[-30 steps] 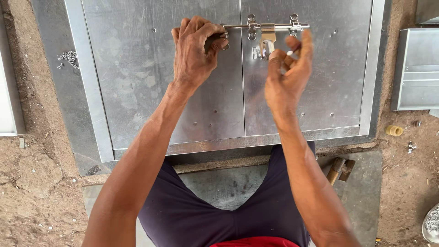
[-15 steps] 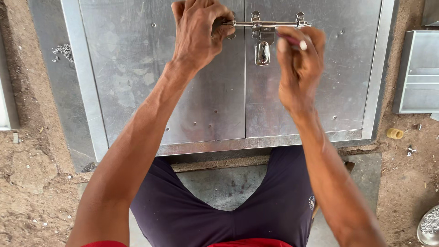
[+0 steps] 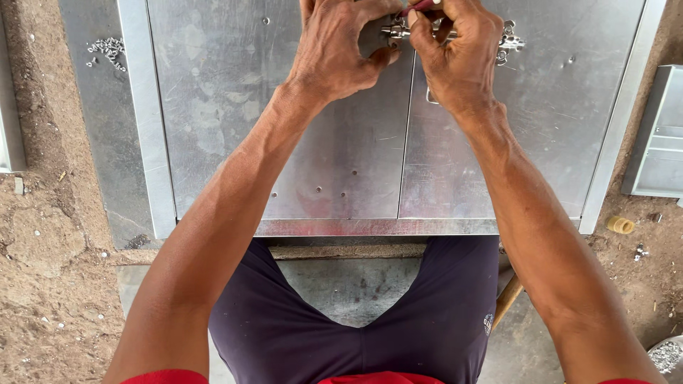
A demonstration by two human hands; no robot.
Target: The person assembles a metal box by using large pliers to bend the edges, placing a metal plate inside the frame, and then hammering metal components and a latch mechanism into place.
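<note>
At the far edge of the grey sheet-metal double door (image 3: 341,142), both hands crowd the silver slide-bolt latch (image 3: 509,41): left hand (image 3: 341,50) pinching it, right hand (image 3: 459,53) gripping a red-handled tool (image 3: 420,6). Bare earth (image 3: 43,242) surrounds.

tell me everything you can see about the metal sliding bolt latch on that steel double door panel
The shiny silver metal sliding bolt latch lies across the seam between the two leaves of the grey sheet-metal double door panel, near the picture's top edge. A round bar, a bracket and screw-like fixings show at its right end. The left hand and right hand cover its middle and left end, the right hand also holding a thin red-handled tool.
</note>
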